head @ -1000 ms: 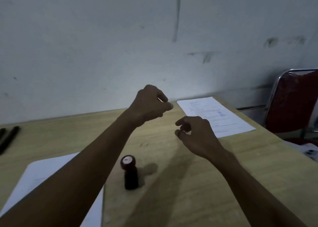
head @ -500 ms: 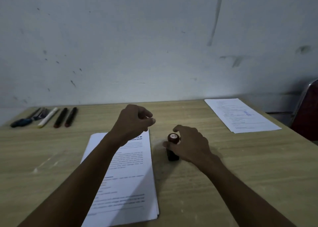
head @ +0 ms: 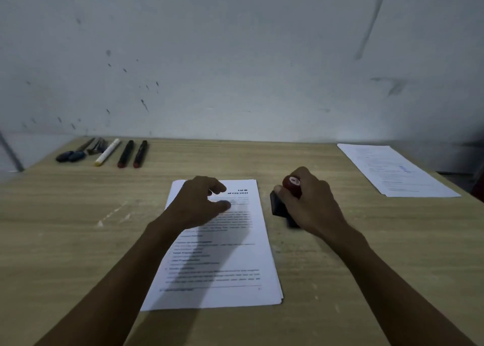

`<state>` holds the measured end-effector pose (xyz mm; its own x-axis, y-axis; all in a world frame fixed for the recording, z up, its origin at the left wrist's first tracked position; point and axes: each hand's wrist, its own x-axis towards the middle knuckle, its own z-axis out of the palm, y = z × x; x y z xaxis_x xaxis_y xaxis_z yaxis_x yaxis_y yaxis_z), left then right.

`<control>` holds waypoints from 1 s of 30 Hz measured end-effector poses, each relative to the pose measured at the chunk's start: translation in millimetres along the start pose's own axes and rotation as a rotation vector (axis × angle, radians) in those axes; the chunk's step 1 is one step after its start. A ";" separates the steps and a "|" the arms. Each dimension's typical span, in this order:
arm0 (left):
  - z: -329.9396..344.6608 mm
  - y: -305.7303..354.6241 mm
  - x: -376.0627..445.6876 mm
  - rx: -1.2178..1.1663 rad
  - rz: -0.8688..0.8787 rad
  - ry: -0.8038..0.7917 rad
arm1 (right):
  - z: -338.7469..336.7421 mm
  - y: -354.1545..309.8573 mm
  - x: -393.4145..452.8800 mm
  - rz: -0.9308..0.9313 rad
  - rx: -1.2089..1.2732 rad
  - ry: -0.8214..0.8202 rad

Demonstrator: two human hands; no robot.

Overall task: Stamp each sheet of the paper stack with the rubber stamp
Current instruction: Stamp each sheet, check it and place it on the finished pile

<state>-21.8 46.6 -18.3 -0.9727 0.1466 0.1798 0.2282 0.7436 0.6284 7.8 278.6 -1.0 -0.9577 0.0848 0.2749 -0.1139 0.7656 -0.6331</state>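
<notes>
A stack of printed white sheets [head: 230, 264] lies in the middle of the wooden table [head: 65, 241]. My left hand [head: 196, 201] hovers over the stack's upper left part, fingers loosely apart, holding nothing. Just right of the stack, my right hand [head: 306, 204] grips the rubber stamp [head: 290, 185], a dark body with a red cap. The stamp leans left, its black base at the table right of the paper. A separate sheet [head: 395, 170] bearing a small blue mark lies at the far right.
Several pens and markers [head: 104, 151] lie in a row at the table's back left, near the grey wall. The table's right edge runs just beyond the separate sheet.
The view swung left, bringing the paper stack and pens into sight. My right hand came down and closed on the stamp. My left hand lowered over the stack's top.
</notes>
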 end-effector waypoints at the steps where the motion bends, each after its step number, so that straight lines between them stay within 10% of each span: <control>1: 1.3 -5.6 -3.4 0.037 0.027 -0.042 | 4.8 -4.4 -2.7 0.005 0.074 -0.009; 9: 17.3 -42.7 -23.7 0.144 0.120 -0.262 | 42.3 -24.6 -27.3 -0.038 0.189 -0.099; 16: 28.1 -60.6 -31.3 0.155 0.179 -0.168 | 57.2 -33.1 -39.4 -0.234 -0.250 -0.106; 30: 31.0 -62.9 -33.8 0.149 0.199 -0.152 | 76.9 -31.6 -44.6 -0.227 -0.373 -0.040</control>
<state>-4.6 15.1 -87.3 -0.9070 0.3872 0.1657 0.4177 0.7766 0.4717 33.9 201.5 -48.9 -0.9298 -0.1310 0.3439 -0.2263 0.9405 -0.2534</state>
